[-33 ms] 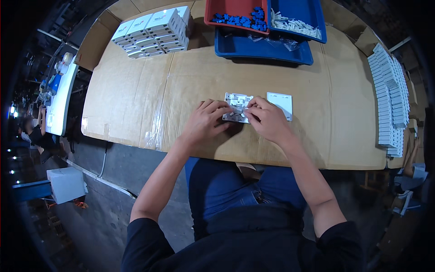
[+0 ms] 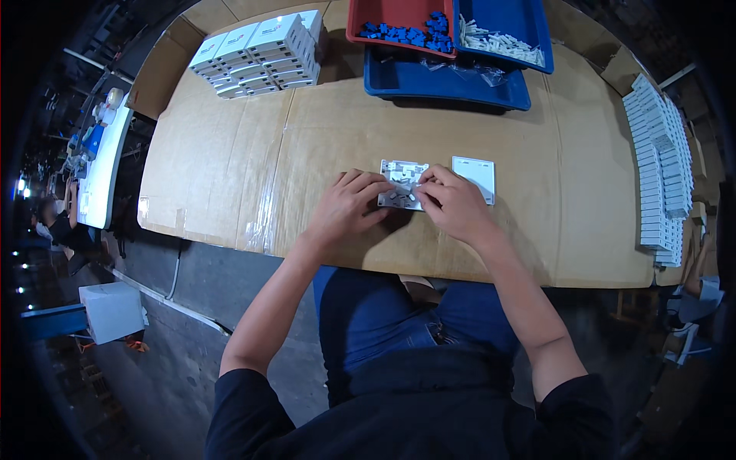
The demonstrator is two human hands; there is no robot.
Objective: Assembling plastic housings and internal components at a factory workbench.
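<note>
A shallow white plastic case (image 2: 392, 167), its inside fitted with small pale parts, lies open on the cardboard-covered table in front of me. My left hand (image 2: 349, 203) is closed at its left side, fingertips reaching over the edge onto the inside and thumb near the lower edge. Over the right half of the case, my right hand (image 2: 458, 205) pinches with thumb and forefinger; whatever is between them is too small and covered to name. Just right of the case, partly behind my right hand, lies a flat white cover (image 2: 477, 173).
Stacked white cases (image 2: 257, 54) stand far left. Farther back are a red tray (image 2: 383, 17) of blue pieces, a blue tray (image 2: 541, 31) of white pieces and a lower blue tray (image 2: 429, 86) with clear plastic. White piles (image 2: 661, 165) line the right edge. People sit at both sides.
</note>
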